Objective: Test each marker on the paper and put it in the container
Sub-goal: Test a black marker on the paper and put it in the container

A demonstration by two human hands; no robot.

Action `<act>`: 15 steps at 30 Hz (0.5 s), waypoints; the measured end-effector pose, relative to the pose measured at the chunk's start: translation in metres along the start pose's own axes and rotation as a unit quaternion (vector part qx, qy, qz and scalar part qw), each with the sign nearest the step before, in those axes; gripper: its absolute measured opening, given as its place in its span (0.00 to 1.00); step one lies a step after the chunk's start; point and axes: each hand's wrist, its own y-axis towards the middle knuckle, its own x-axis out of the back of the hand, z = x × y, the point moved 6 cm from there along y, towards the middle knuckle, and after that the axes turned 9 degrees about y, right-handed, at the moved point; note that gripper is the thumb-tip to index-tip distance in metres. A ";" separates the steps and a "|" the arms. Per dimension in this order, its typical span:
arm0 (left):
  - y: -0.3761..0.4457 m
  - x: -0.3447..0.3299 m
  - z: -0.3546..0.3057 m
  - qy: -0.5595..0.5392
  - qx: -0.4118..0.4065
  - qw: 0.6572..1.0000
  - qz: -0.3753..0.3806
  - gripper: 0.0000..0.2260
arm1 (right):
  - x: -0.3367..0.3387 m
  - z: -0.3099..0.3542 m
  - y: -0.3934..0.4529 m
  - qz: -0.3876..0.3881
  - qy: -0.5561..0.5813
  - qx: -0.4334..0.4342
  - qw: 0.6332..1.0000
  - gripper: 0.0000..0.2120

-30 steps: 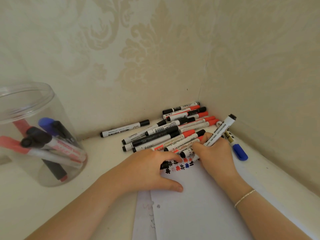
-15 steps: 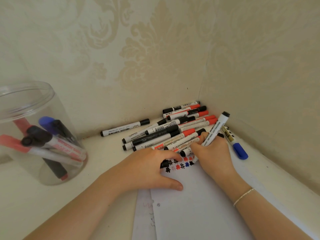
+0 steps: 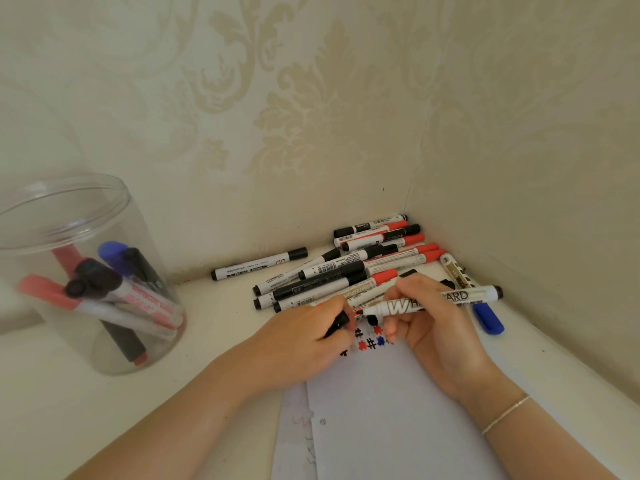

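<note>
My right hand (image 3: 429, 327) holds a white whiteboard marker (image 3: 460, 297) almost level above the paper (image 3: 391, 420), its uncapped tip pointing left. My left hand (image 3: 301, 344) pinches the marker's black cap (image 3: 337, 323) just left of that tip. Small black, red and blue test marks (image 3: 370, 342) sit at the paper's top edge between my hands. Several black and red markers (image 3: 346, 271) lie piled in the corner behind. A clear round container (image 3: 69, 209) at the left holds several markers.
A blue-capped marker (image 3: 488, 318) lies right of my right hand by the side wall. One black marker (image 3: 258, 265) lies apart along the back wall. Wallpapered walls close the corner behind and to the right.
My right hand lifted the marker off the paper and swung it from steeply tilted to nearly level. My left hand left the paper and now pinches the black cap near the tip.
</note>
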 end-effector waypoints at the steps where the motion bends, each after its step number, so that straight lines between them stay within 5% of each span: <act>1: 0.000 0.000 0.000 0.003 0.000 1.000 0.001 0.04 | 0.000 0.000 0.000 -0.002 -0.011 0.007 1.000 0.09; 15: 0.000 0.001 -0.007 0.081 -0.082 0.992 -0.058 0.06 | 0.002 -0.008 0.001 0.049 -0.108 -0.006 0.993 0.15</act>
